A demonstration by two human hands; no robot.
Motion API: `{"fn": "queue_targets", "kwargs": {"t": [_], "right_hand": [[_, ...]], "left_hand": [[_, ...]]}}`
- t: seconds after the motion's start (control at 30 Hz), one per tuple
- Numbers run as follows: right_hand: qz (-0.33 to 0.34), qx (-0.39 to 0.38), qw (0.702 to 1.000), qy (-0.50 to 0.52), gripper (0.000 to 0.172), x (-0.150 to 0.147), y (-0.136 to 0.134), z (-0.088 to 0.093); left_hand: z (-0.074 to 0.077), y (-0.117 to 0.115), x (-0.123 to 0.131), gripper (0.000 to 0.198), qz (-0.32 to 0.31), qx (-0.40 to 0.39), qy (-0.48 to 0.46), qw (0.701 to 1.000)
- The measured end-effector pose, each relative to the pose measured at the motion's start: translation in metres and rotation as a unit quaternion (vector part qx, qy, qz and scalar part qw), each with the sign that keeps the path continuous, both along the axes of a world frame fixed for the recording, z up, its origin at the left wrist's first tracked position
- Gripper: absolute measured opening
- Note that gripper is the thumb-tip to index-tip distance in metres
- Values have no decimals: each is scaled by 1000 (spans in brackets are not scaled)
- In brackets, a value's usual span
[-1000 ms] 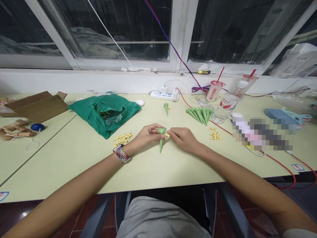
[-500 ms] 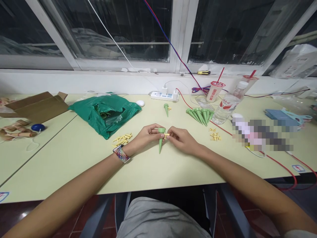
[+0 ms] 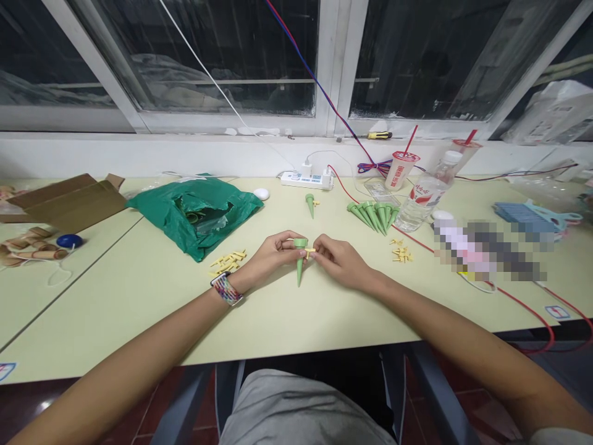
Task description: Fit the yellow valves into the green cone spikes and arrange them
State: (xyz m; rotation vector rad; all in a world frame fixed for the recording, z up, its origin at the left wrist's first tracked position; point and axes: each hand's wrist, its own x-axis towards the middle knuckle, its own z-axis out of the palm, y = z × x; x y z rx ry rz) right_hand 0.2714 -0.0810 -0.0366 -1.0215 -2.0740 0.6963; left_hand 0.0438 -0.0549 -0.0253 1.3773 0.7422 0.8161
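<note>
The left hand (image 3: 275, 254) pinches a green spike (image 3: 299, 267), point down, above the table (image 3: 264, 318); the right hand (image 3: 341, 262) grips a yellow peg (image 3: 310, 251) at its three o'clock. Both look light, stiff, smooth plastic; the thin peg might snap, so the spike's collar seems the surest hold. A crinkled, torn bag (image 3: 204, 193) lies at ten o'clock.
</note>
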Motion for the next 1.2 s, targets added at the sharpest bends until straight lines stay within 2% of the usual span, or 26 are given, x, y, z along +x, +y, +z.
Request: {"fn": "queue_targets", "kwargs": {"t": [0.13, 0.37, 0.63, 0.93, 1.1, 1.2], "right_hand": [[2, 35, 999, -15, 17, 0, 0, -1], [-7, 53, 998, -16, 18, -3, -3, 0], [-5, -3, 1000, 11, 25, -4, -3, 3], [-13, -25, 1000, 11, 23, -3, -1, 1], [-92, 18, 994, -62, 24, 9, 19, -2], [-165, 61, 971, -162, 26, 20, 37, -5]], "left_hand": [[1, -2, 2, 40, 2, 4, 3, 1000], [5, -9, 5, 43, 18, 19, 8, 1000], [7, -9, 5, 45, 21, 24, 14, 999], [2, -8, 6, 47, 28, 13, 19, 999], [-3, -4, 7, 51, 110, 76, 67, 989], [-5, -2, 5, 40, 138, 92, 87, 982]]}}
